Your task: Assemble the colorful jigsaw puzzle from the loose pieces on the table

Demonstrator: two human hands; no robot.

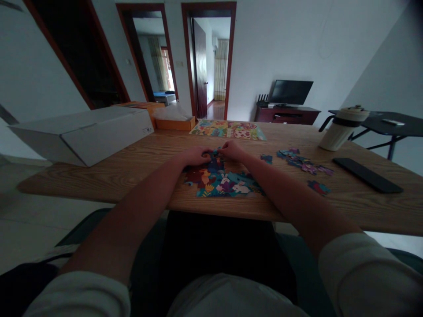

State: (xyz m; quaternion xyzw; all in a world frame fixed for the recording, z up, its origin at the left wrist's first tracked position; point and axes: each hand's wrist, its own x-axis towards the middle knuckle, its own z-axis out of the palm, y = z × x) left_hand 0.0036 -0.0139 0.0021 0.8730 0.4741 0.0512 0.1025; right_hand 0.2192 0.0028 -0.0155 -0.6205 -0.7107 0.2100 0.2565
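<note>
A partly joined jigsaw puzzle point(228, 184) with white rabbits and a fox-like orange animal lies flat near the table's front edge. At its upper edge, my right hand point(233, 151) pinches a small blue-green puzzle piece point(216, 151). My left hand point(197, 156) meets it from the other side, its fingers curled and closed at the same piece. The fingertips partly cover the piece, so whether it is joined to the puzzle cannot be made out. My right forearm hides the puzzle's right end.
Loose puzzle pieces point(292, 158) lie to the right, with a small cluster point(319, 187) nearer me and one piece point(266, 158) apart. A black flat object point(366, 175), a white jug point(342, 130), a colourful picture sheet point(228, 130), a tissue box point(175, 123) and a white carton point(105, 136) surround the work.
</note>
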